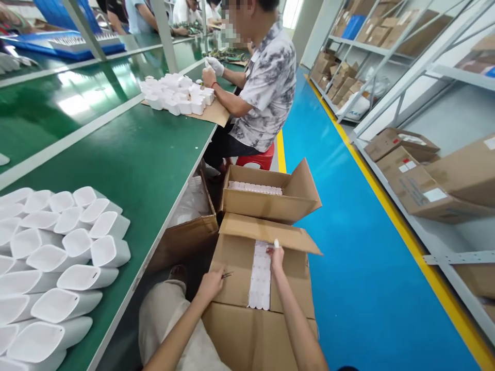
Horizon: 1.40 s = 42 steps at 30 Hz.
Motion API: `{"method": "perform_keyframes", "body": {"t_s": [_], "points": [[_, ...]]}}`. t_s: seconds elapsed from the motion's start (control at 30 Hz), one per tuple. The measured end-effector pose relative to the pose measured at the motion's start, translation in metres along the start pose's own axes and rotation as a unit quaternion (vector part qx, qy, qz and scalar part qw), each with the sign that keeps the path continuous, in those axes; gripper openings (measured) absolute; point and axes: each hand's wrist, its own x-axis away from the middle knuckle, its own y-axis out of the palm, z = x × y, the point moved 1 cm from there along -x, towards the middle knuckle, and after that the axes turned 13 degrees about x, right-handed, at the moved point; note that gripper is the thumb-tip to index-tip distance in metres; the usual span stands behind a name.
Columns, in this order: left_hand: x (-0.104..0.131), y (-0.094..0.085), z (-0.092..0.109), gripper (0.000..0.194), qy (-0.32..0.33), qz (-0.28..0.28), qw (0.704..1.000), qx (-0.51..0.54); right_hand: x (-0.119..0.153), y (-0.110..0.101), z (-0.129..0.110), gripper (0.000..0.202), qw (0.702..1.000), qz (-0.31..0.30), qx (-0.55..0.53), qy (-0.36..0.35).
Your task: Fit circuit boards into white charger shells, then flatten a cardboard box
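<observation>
An open-topped cardboard box (235,257) stands before my knees, its flaps partly folded over. Through the gap between them shows a strip of white plastic pieces (260,278) in rows. My right hand (277,258) is at the far end of this strip, by the raised flap (266,232); its fingers are curled, and a white cover sits on the thumb. What they hold, if anything, is hidden. Over the left flap, my left hand (211,285) is closed around a small dark metal tool (227,275) with thin points, too small to name surely.
Many white hollow cups (58,257) stand on the green table (154,149) at left. Ahead, a co-worker (263,87) sits beside more white pieces (174,93). Another open carton (266,206) lies beyond mine; a bag-lined box (193,226) is under the table. Shelves (410,206) line the right.
</observation>
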Motion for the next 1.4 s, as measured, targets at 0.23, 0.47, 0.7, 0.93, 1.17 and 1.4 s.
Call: {"method": "perform_keyframes", "body": {"t_s": [0.23,0.47,0.7,0.93,1.17,1.4], "points": [[-0.006,0.061,0.040,0.035,0.222,-0.089,0.969,-0.060,-0.118,-0.007,-0.092,0.032,0.979,0.020,0.197,-0.051],[-0.026,0.079,0.051,0.042,0.300,-0.101,0.941,-0.121,-0.157,0.012,-0.101,0.038,0.915,-0.053,0.390,-0.090],[-0.037,0.087,0.058,0.031,0.333,-0.089,0.926,-0.155,-0.134,0.022,-0.082,0.045,0.825,-0.088,0.540,-0.145],[-0.027,0.067,0.069,0.029,0.351,-0.043,0.925,-0.142,-0.044,-0.009,-0.010,0.033,0.730,-0.186,0.630,-0.190],[0.012,0.024,0.068,0.020,0.302,0.027,0.945,-0.122,0.051,-0.060,0.062,0.025,0.634,-0.270,0.684,-0.239],[0.071,-0.038,0.019,0.035,0.142,0.177,0.969,-0.098,0.055,-0.063,0.057,0.031,0.583,-0.282,0.710,-0.275]]}}
